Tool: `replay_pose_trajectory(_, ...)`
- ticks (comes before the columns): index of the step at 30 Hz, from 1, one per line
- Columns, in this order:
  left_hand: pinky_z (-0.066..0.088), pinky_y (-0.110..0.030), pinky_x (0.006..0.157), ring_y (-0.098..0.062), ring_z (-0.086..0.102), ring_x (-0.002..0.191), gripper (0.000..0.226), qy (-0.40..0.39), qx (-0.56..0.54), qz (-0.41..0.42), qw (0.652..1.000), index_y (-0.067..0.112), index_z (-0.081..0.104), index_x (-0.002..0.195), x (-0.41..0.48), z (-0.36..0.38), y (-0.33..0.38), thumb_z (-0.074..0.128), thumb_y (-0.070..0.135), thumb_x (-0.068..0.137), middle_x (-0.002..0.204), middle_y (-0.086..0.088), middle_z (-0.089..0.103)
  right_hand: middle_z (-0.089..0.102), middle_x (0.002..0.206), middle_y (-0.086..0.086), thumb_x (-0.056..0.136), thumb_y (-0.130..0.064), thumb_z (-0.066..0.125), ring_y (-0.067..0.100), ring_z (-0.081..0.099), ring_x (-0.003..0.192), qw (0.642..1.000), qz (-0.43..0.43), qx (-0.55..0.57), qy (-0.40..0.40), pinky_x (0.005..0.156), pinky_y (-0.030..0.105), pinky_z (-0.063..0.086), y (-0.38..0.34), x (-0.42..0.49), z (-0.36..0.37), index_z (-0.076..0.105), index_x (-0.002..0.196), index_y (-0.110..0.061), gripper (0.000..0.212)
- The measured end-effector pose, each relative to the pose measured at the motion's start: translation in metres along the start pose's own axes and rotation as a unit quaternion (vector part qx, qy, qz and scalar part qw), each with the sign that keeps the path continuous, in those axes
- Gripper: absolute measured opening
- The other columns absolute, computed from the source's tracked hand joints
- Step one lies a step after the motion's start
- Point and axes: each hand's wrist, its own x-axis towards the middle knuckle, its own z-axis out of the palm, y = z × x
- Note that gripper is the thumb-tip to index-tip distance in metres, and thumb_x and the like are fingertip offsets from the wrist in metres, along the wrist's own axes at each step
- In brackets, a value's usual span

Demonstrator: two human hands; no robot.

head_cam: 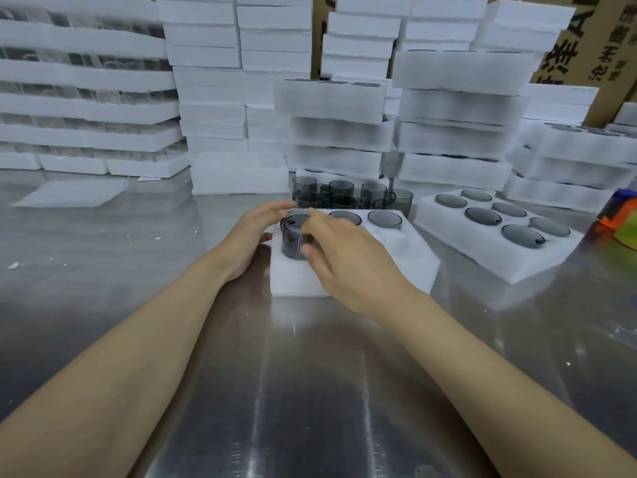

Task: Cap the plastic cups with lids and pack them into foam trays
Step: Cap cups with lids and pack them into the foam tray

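Observation:
A white foam tray lies on the steel table in front of me. Its back row holds capped smoky grey cups, two of them plainly visible. A further grey cup stands tilted at the tray's front-left pocket, only partly sunk in. My right hand pinches this cup from the right, thumb low on its wall and fingers over its rim. My left hand rests against the tray's left edge, its fingers reaching the cup's far side. Several loose grey cups stand behind the tray.
A filled foam tray with several capped cups lies to the right. Tall stacks of foam trays and cardboard boxes line the back. A flat foam sheet lies far left. An orange and blue object sits at the right edge.

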Motion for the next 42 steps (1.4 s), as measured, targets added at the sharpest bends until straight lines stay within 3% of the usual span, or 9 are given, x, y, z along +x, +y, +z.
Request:
replay_pose_trajectory(8, 0.035, -0.051, 0.110, -0.021, 0.060, 0.114, 0.029, -0.011, 0.020, 0.003, 1.000, 0.035, 0.072, 0.101, -0.003, -0.001, 0.002, 0.054, 0.028, 0.079, 0.110, 0.005, 0.071, 0.051, 0.119, 0.002, 0.095, -0.025, 0.048, 0.026, 0.048, 0.096, 1.000, 0.002, -0.020, 0.007, 0.071, 0.029, 0.025, -0.006, 0.003, 0.004, 0.051, 0.110, -0.013, 0.020)
replay_pose_trajectory(13, 0.038, -0.049, 0.108, -0.017, 0.063, 0.106, 0.030, -0.014, 0.032, 0.006, 0.999, 0.035, 0.072, 0.101, -0.004, -0.001, 0.004, 0.053, 0.025, 0.080, 0.105, 0.006, 0.072, 0.051, 0.114, 0.000, 0.090, -0.049, 0.054, 0.021, 0.047, 0.095, 0.999, 0.006, -0.032, -0.005, 0.073, 0.027, 0.024, -0.005, 0.003, 0.004, 0.050, 0.110, -0.018, 0.037)
replay_pose_trajectory(17, 0.039, -0.050, 0.105, -0.012, 0.065, 0.095, 0.032, -0.011, 0.034, 0.011, 0.999, 0.033, 0.070, 0.103, -0.004, 0.000, 0.002, 0.049, 0.012, 0.091, 0.096, 0.009, 0.072, 0.048, 0.123, 0.002, 0.082, -0.053, 0.063, 0.022, 0.047, 0.102, 0.998, 0.011, -0.041, -0.038, 0.076, 0.029, 0.027, -0.003, 0.005, 0.006, 0.047, 0.116, -0.020, 0.050)
replay_pose_trajectory(21, 0.036, -0.052, 0.108, -0.023, 0.060, 0.111, 0.029, -0.009, 0.044, 0.006, 0.999, 0.029, 0.069, 0.105, -0.004, -0.001, 0.001, 0.048, 0.014, 0.094, 0.111, -0.002, 0.069, 0.047, 0.132, 0.006, 0.082, -0.051, 0.065, 0.025, 0.047, 0.107, 0.998, 0.019, -0.040, -0.044, 0.077, 0.029, 0.026, -0.003, 0.005, 0.007, 0.048, 0.120, -0.019, 0.053)
replay_pose_trajectory(26, 0.030, -0.047, 0.113, -0.012, 0.053, 0.121, 0.025, -0.036, 0.066, 0.010, 0.997, 0.035, 0.073, 0.096, -0.009, 0.005, 0.008, 0.051, 0.035, 0.084, 0.112, 0.021, 0.066, 0.050, 0.128, 0.003, 0.084, -0.048, 0.065, 0.027, 0.050, 0.102, 0.999, 0.027, -0.037, -0.025, 0.076, 0.031, 0.028, -0.006, 0.002, 0.008, 0.052, 0.114, -0.016, 0.046)
replay_pose_trajectory(30, 0.031, -0.052, 0.111, -0.024, 0.052, 0.123, 0.031, -0.022, 0.066, 0.002, 0.998, 0.036, 0.068, 0.108, -0.009, 0.005, 0.008, 0.053, 0.036, 0.081, 0.124, 0.000, 0.064, 0.053, 0.123, 0.007, 0.084, -0.047, 0.065, 0.028, 0.051, 0.099, 0.998, 0.030, -0.042, -0.019, 0.073, 0.029, 0.022, -0.007, 0.003, 0.008, 0.052, 0.109, -0.015, 0.043)
replay_pose_trajectory(36, 0.032, -0.049, 0.111, -0.025, 0.052, 0.122, 0.034, -0.011, 0.064, 0.003, 0.998, 0.035, 0.062, 0.114, -0.011, 0.007, 0.010, 0.058, 0.033, 0.080, 0.125, -0.006, 0.062, 0.059, 0.101, 0.001, 0.079, -0.051, 0.069, 0.024, 0.054, 0.093, 0.997, 0.074, 0.008, -0.031, 0.066, 0.030, 0.029, -0.007, 0.004, 0.003, 0.047, 0.098, -0.019, 0.043)
replay_pose_trajectory(39, 0.033, -0.049, 0.111, -0.026, 0.053, 0.121, 0.033, -0.003, 0.062, 0.002, 0.998, 0.037, 0.061, 0.114, -0.012, 0.008, 0.013, 0.059, 0.032, 0.081, 0.127, -0.011, 0.059, 0.058, 0.109, 0.003, 0.082, -0.052, 0.065, 0.026, 0.053, 0.099, 0.997, 0.067, -0.020, -0.039, 0.070, 0.031, 0.031, -0.009, 0.004, 0.004, 0.050, 0.109, -0.015, 0.048)
replay_pose_trajectory(42, 0.034, -0.046, 0.109, -0.025, 0.054, 0.109, 0.031, -0.008, 0.093, 0.010, 0.996, 0.033, 0.059, 0.119, -0.011, 0.007, 0.009, 0.053, 0.015, 0.095, 0.116, -0.015, 0.058, 0.046, 0.136, 0.012, 0.086, -0.053, 0.058, 0.029, 0.045, 0.119, 0.993, 0.036, -0.100, -0.058, 0.092, 0.034, 0.031, -0.014, 0.003, 0.010, 0.046, 0.124, -0.016, 0.055)
